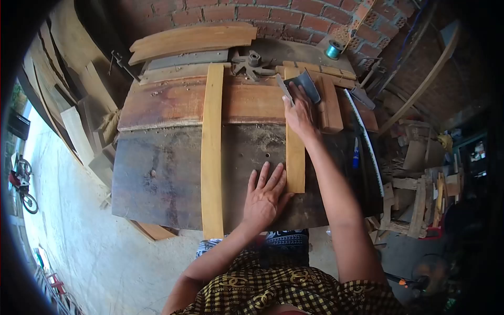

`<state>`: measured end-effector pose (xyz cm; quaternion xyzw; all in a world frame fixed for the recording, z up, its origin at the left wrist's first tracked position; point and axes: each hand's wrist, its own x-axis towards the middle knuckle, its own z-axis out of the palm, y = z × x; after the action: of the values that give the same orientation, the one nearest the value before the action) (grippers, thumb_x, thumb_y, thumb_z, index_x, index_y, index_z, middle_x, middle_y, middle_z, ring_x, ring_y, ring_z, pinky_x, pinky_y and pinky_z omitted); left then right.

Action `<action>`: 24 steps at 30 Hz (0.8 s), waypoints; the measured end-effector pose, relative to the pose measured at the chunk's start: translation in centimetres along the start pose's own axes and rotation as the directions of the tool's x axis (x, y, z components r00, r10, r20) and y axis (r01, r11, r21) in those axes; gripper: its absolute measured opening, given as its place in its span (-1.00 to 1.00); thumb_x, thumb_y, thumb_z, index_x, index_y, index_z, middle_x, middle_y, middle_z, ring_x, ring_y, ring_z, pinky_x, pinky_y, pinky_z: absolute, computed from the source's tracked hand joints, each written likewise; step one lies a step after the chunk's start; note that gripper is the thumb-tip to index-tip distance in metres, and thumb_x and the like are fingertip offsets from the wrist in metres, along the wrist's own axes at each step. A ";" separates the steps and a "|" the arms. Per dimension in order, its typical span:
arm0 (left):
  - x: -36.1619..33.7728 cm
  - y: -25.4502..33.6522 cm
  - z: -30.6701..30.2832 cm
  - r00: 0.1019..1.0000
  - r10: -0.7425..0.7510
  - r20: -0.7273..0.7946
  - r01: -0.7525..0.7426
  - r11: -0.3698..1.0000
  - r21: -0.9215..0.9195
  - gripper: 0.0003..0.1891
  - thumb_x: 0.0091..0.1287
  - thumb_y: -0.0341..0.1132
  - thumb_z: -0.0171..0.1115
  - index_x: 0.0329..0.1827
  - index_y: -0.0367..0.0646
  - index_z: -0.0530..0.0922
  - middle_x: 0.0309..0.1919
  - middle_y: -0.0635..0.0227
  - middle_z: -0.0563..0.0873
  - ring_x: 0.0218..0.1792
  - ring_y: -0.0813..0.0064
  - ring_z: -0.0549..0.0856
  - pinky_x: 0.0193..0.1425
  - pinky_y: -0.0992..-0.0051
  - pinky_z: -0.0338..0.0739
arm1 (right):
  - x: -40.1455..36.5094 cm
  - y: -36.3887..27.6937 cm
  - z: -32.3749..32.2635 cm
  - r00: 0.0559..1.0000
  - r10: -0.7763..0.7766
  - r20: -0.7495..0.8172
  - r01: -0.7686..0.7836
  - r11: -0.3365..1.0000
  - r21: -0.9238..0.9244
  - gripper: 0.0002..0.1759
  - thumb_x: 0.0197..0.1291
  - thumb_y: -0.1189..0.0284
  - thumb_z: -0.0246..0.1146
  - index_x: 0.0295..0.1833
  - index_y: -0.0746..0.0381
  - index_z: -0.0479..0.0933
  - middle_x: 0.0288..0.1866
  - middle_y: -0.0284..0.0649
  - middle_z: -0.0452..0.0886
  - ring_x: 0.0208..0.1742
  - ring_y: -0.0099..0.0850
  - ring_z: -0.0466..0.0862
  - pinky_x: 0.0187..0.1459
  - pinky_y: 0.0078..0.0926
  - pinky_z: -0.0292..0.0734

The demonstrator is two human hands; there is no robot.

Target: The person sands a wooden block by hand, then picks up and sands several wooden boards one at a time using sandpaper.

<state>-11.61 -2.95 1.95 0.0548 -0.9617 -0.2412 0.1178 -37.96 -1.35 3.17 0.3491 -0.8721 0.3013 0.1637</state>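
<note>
My left hand [265, 199] lies flat on the dark workbench [157, 173], fingers spread, its thumb side near the lower end of a short yellowish board [295, 157]. Further up, my right hand [301, 113] holds a dark, curved sheet [306, 86] that looks like sandpaper, over the upper part of that board. A thin greyish piece [284, 88] stands at the fingers of the same hand. A longer yellowish board [212, 152] runs from the back of the bench past its front edge, left of both hands.
Reddish planks [163, 102] lie across the bench. A metal star-shaped part [254, 65], a teal spool [333, 50] and curved boards [194, 39] are at the back. Right are a brown block [329, 105], a blue pen [356, 153] and a white-edged strip [367, 142].
</note>
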 end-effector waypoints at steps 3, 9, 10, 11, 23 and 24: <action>-0.1 0.0 0.2 1.000 0.019 -0.012 -0.019 0.999 0.041 -0.39 0.45 0.08 0.14 0.45 -0.08 0.44 0.55 0.34 0.34 0.59 0.14 0.18 0.63 0.01 -0.03 | 4.1 -1.0 -0.4 0.978 0.138 0.159 -0.127 0.989 -0.074 -0.43 0.45 0.23 0.10 0.44 0.33 0.38 0.46 0.01 0.44 0.52 0.01 0.32 0.50 -0.15 0.22; -0.5 0.3 0.0 0.999 0.005 -0.034 -0.005 1.000 0.001 -0.35 0.47 0.10 0.10 0.54 0.01 0.34 0.54 0.34 0.35 0.58 0.15 0.22 0.63 0.01 -0.02 | -3.2 0.3 0.5 0.999 -0.021 0.043 0.022 1.000 -0.011 -0.54 0.37 0.30 0.21 0.31 0.27 0.53 0.48 -0.06 0.42 0.49 0.03 0.34 0.46 -0.06 0.23; -0.5 0.2 0.0 0.998 0.054 -0.015 -0.052 0.995 0.081 -0.38 0.47 0.09 0.11 0.53 0.05 0.36 0.54 0.32 0.35 0.57 0.16 0.24 0.62 0.00 -0.01 | -5.5 -0.3 -0.5 0.999 -0.012 0.047 0.011 1.000 0.028 -0.53 0.36 0.31 0.22 0.32 0.26 0.53 0.48 -0.07 0.43 0.50 0.01 0.34 0.47 -0.08 0.23; -0.5 0.2 0.1 0.995 0.100 0.006 -0.099 0.983 0.156 -0.40 0.47 0.07 0.12 0.52 0.09 0.37 0.53 0.30 0.36 0.56 0.17 0.26 0.61 0.00 0.01 | -7.9 -1.2 -1.9 0.998 -0.006 0.055 0.002 0.998 0.064 -0.53 0.36 0.33 0.23 0.33 0.25 0.53 0.48 -0.08 0.43 0.51 -0.02 0.34 0.47 -0.10 0.23; 0.0 0.6 0.7 0.995 0.097 -0.032 -0.095 0.994 0.061 -0.48 0.48 -0.05 0.14 0.48 0.14 0.41 0.54 0.26 0.36 0.54 0.20 0.34 0.59 -0.04 0.05 | -1.5 0.9 0.6 0.998 0.065 0.022 -0.068 0.980 0.186 -0.58 0.46 0.29 0.10 0.31 0.23 0.54 0.45 -0.08 0.47 0.49 -0.01 0.37 0.50 -0.13 0.24; 0.0 0.6 0.7 0.995 0.095 -0.040 -0.092 0.994 0.051 -0.48 0.48 -0.04 0.14 0.48 0.15 0.41 0.53 0.28 0.37 0.53 0.20 0.34 0.58 -0.07 0.05 | -1.1 1.2 1.6 0.998 0.056 0.010 -0.057 0.979 0.196 -0.58 0.46 0.29 0.10 0.31 0.23 0.54 0.45 -0.08 0.47 0.49 -0.01 0.37 0.50 -0.13 0.24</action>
<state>-11.82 -2.05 1.64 0.0177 -0.9661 -0.2107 0.1481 -38.16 -1.17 0.91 0.3391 -0.8482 0.3894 0.1181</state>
